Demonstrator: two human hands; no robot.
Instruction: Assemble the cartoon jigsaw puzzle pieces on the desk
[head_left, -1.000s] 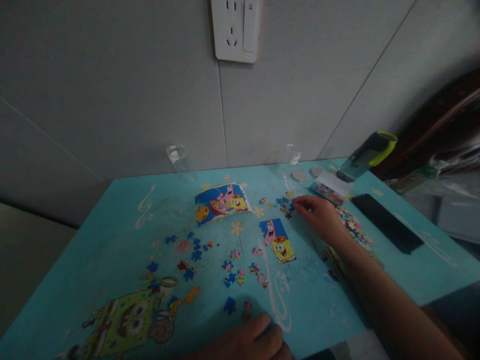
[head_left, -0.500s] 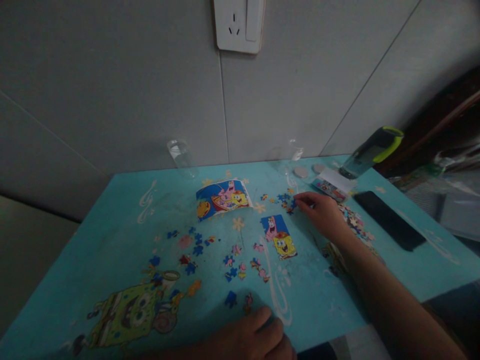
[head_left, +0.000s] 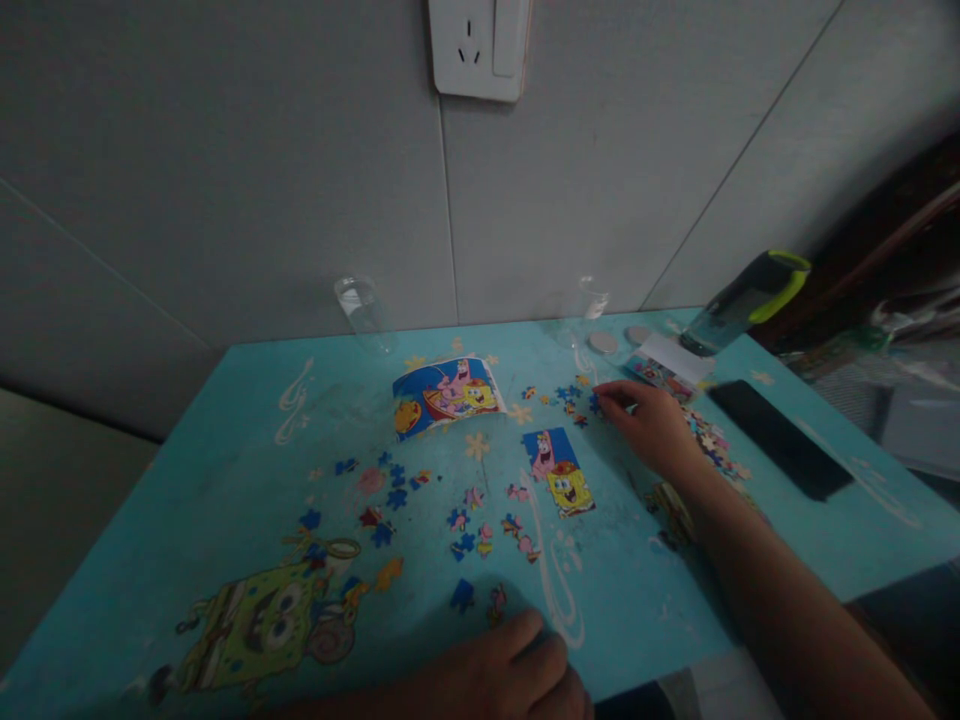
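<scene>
Nearest, the left hand [head_left: 519, 672] curls by a multicoloured piece [head_left: 497, 603]; I cannot tell whether it holds anything. Beyond the joined section [head_left: 559, 473], the right hand [head_left: 649, 420], fingertips narrow, meets 1 blue piece [head_left: 595, 404], grip unclear; pinching edges should spare neighbours.

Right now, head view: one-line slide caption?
Right hand at loose puzzle pieces; left hand near the front edge of the table, a joined puzzle section beyond it.
</scene>
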